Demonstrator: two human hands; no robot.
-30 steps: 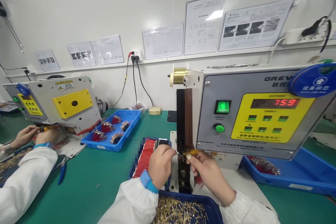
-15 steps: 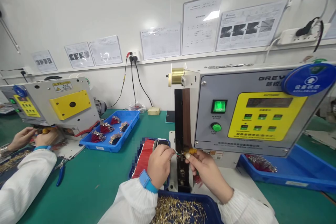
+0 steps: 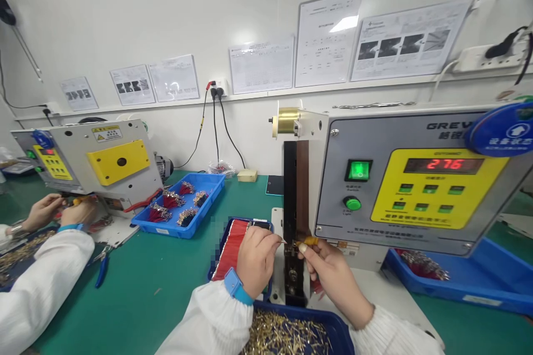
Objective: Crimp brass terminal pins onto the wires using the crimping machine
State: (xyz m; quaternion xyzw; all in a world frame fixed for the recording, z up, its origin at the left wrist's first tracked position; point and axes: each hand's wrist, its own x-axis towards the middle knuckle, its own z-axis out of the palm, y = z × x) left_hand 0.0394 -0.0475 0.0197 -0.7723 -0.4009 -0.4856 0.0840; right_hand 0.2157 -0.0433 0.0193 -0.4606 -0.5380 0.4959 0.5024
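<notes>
My left hand (image 3: 257,260), with a blue wrist strap, is closed, pinching a thin wire (image 3: 283,241) at the black front column (image 3: 290,274) of a grey crimping machine (image 3: 345,122). My right hand (image 3: 331,274) is closed at the other side of this column. A yellow cover (image 3: 310,241) is on one of its fingers, and what its fingertips pinch is too small to make out. Below both hands a dark blue tray (image 3: 339,324) holds many gold-coloured metal pins (image 3: 287,335). Red wires (image 3: 234,249) lie in a tray beside my left hand.
At left, a co-worker's hands (image 3: 77,212) are at a second machine (image 3: 83,150). Blue-handled pliers (image 3: 102,270) lie on the green table (image 3: 154,310). A blue tray (image 3: 208,199) with wire bundles stands between the machines. Another blue tray (image 3: 466,288) is at right.
The whole view has shifted slightly, moving most things rightward. The machine's display, dark before, now shows red digits reading 276. Both my hands stay at the column.
</notes>
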